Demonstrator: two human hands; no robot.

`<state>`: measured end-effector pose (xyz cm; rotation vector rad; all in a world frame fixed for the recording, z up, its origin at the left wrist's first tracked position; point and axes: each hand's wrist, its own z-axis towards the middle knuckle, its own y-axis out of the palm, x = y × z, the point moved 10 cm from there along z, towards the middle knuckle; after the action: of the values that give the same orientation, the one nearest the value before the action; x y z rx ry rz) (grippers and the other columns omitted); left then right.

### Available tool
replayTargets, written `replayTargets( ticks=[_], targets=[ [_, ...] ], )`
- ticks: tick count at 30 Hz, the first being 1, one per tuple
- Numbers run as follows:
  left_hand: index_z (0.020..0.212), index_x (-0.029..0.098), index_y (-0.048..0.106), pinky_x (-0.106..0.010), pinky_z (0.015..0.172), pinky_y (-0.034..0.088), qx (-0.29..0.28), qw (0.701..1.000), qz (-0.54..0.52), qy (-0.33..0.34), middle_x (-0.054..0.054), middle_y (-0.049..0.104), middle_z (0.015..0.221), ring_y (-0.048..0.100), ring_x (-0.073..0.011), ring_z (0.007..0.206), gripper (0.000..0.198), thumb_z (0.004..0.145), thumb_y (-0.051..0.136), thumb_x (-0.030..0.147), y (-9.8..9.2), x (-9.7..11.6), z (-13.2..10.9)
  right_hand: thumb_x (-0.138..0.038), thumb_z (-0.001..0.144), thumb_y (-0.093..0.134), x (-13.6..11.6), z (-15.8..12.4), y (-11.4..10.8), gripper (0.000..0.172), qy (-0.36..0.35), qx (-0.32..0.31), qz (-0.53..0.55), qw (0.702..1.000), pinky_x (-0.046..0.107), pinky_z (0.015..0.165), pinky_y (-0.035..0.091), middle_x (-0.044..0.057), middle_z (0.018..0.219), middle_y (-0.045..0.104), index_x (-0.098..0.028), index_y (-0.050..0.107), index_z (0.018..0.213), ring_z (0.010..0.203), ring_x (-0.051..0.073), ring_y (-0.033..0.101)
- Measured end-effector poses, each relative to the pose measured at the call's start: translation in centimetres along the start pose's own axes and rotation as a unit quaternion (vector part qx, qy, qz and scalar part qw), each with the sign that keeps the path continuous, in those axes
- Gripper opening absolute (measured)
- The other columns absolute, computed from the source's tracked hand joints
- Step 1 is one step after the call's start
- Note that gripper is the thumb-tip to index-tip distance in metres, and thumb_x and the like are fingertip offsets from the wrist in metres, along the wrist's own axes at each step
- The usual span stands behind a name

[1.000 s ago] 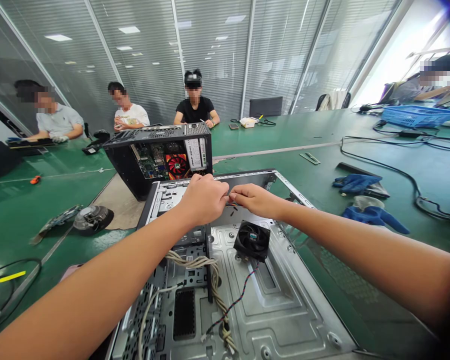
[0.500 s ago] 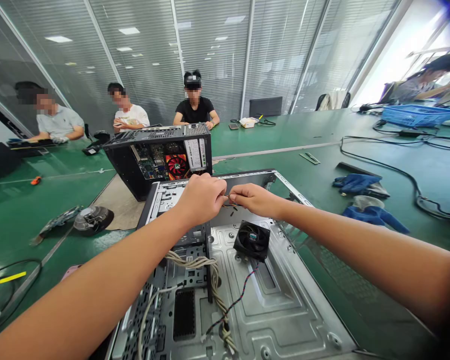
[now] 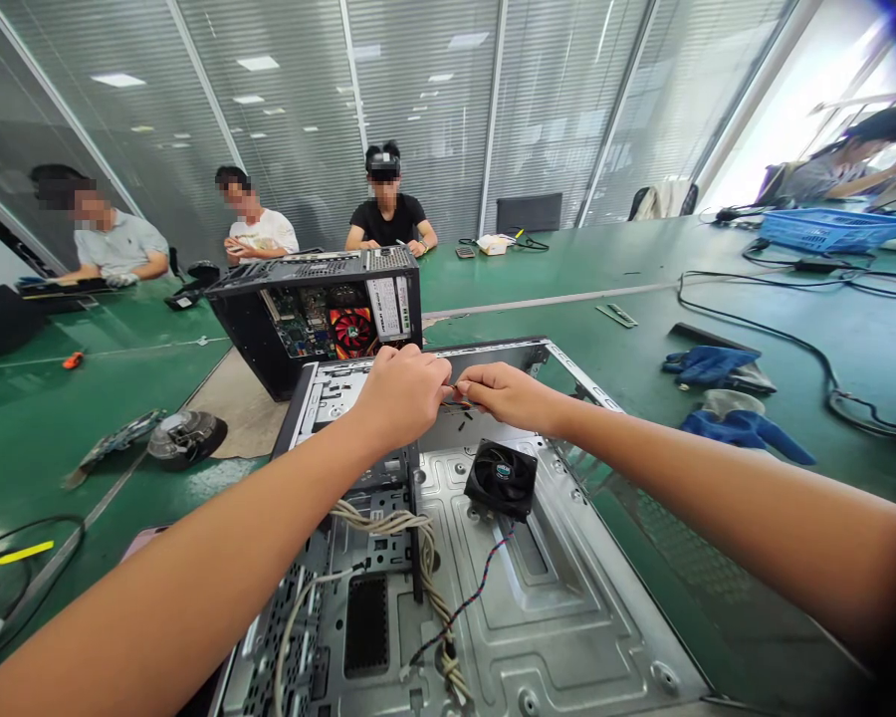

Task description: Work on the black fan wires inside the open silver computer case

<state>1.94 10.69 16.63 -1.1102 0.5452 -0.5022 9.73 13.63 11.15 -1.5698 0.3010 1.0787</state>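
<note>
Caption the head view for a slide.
Left hand and right hand pinch thin wires over an open computer case.

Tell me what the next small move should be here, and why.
Probably draw the left hand and right hand slightly apart, gently, to work the thin wires loose. Both hands are pinched shut on them, fingertips almost meeting, above the far end of the open case. What the wires attach to is hidden, so a hard pull seems unwise.

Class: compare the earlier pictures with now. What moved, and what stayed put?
The right hand edged slightly toward the left hand, closing the small gap at their fingertips; both pinch thin wires there as before. The open case, black fan and cable bundle stayed put.
</note>
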Motion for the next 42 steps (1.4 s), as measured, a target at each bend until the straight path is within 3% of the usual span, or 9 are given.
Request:
replayTargets(
  ticks=[5, 11, 17, 22, 27, 34, 42],
  targets=[
    [0.083, 0.017, 0.062, -0.035, 0.071, 0.029, -0.011, 1.000, -0.008, -0.011, -0.006, 0.068, 0.085, 0.055, -0.0232, 0.087, 0.019, 0.092, 0.049, 0.027, 0.1, -0.1, 0.1, -0.031, 0.086, 0.048, 0.4, 0.0, -0.3, 0.021, 0.015, 0.016, -0.002, 1.000, 0.028, 0.056, 0.032, -0.001, 0.062, 0.053, -0.017, 0.060, 0.076, 0.056, 0.011, 0.042],
    [0.082, 0.018, 0.061, -0.033, 0.067, 0.028, -0.011, 0.999, -0.028, -0.027, -0.005, 0.067, 0.080, 0.055, -0.0227, 0.083, 0.016, 0.090, 0.053, 0.029, 0.2, -0.5, 0.2, -0.034, 0.080, 0.058, 0.2, 0.1, -0.7, 0.018, -0.022, 0.035, -0.009, 0.999, 0.028, 0.059, 0.032, 0.001, 0.067, 0.058, -0.017, 0.063, 0.076, 0.063, 0.012, 0.045],
    [0.086, 0.017, 0.060, -0.034, 0.067, 0.028, 0.012, 1.000, 0.016, 0.009, -0.006, 0.067, 0.083, 0.055, -0.0231, 0.084, 0.014, 0.092, 0.050, 0.025, -0.2, 0.2, 0.2, -0.030, 0.065, 0.072, 0.8, 0.0, -1.0, 0.020, 0.009, 0.040, 0.059, 0.997, 0.028, 0.058, 0.031, -0.004, 0.063, 0.049, -0.017, 0.065, 0.080, 0.061, 0.012, 0.042],
    [0.087, 0.016, 0.061, -0.034, 0.067, 0.028, -0.001, 1.000, 0.025, -0.008, -0.007, 0.067, 0.081, 0.056, -0.0232, 0.082, 0.016, 0.092, 0.050, 0.026, 0.0, 0.1, 0.2, -0.030, 0.060, 0.076, 1.6, 0.0, -1.0, 0.027, 0.036, 0.051, 0.068, 0.996, 0.028, 0.056, 0.030, -0.006, 0.062, 0.045, -0.017, 0.063, 0.080, 0.059, 0.011, 0.039],
    [0.088, 0.017, 0.062, -0.034, 0.070, 0.028, -0.010, 1.000, 0.021, -0.004, -0.006, 0.069, 0.084, 0.056, -0.0227, 0.084, 0.017, 0.092, 0.050, 0.028, 0.3, 0.2, 0.2, -0.031, 0.060, 0.075, 2.1, -0.2, -0.6, 0.026, 0.063, 0.038, 0.072, 0.995, 0.027, 0.054, 0.025, -0.008, 0.057, 0.040, -0.018, 0.060, 0.077, 0.056, 0.010, 0.036],
    [0.088, 0.018, 0.061, -0.036, 0.075, 0.028, 0.035, 0.997, 0.049, 0.042, -0.006, 0.069, 0.086, 0.054, -0.0226, 0.088, 0.016, 0.093, 0.050, 0.029, -0.2, 1.3, -0.1, -0.037, 0.067, 0.071, 3.0, -0.8, 0.1, 0.024, 0.145, 0.000, 0.078, 0.986, 0.026, 0.048, 0.025, -0.003, 0.063, 0.052, -0.019, 0.055, 0.069, 0.055, 0.010, 0.038],
    [0.088, 0.018, 0.061, -0.038, 0.076, 0.029, 0.056, 0.995, 0.060, 0.058, -0.007, 0.069, 0.085, 0.054, -0.0242, 0.089, 0.016, 0.093, 0.050, 0.029, -0.5, 1.7, -0.3, -0.043, 0.076, 0.066, 3.6, -1.1, 1.0, 0.031, 0.168, -0.046, 0.044, 0.984, 0.026, 0.042, 0.021, -0.006, 0.052, 0.033, -0.021, 0.049, 0.063, 0.049, 0.010, 0.031]
  ],
)
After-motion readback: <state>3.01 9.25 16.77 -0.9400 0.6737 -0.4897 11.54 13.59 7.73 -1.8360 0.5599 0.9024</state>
